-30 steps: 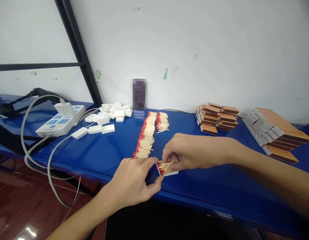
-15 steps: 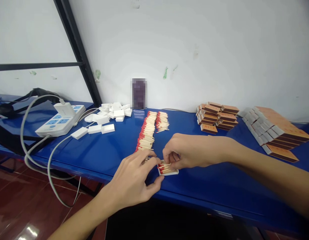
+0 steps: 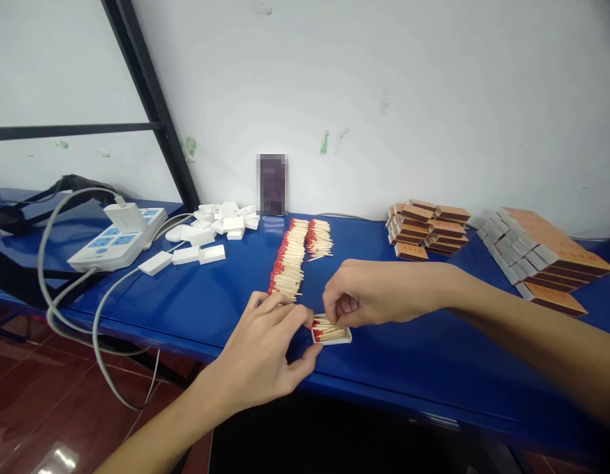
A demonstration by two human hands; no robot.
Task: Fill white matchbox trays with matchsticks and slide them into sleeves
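A small white tray [image 3: 340, 342] lies on the blue table near its front edge, with red-tipped matches [image 3: 330, 330] inside. My left hand [image 3: 268, 345] grips the tray's left end between thumb and index finger. Over the tray's back right part, my right hand [image 3: 356, 296] has its fingers curled together at the matches; what its fingertips hold, if anything, is hidden. Beyond my left hand runs a long row of loose matches [image 3: 291, 257], its near end partly covered by the fingers. A shorter pile of matches [image 3: 319, 238] lies beside it.
White empty trays [image 3: 212, 254] are heaped at the back left, near a power strip [image 3: 120, 243] with white cables. Orange matchboxes [image 3: 410, 230] are stacked at the back right, and a larger matchbox stack [image 3: 551, 250] stands farther right. A pixelated dark rectangle [image 3: 274, 185] leans against the wall.
My right hand's fingers have lifted slightly off the tray, so more of the matches inside shows. The left hand's rear fingers have shifted a little, while its grip on the tray stays.
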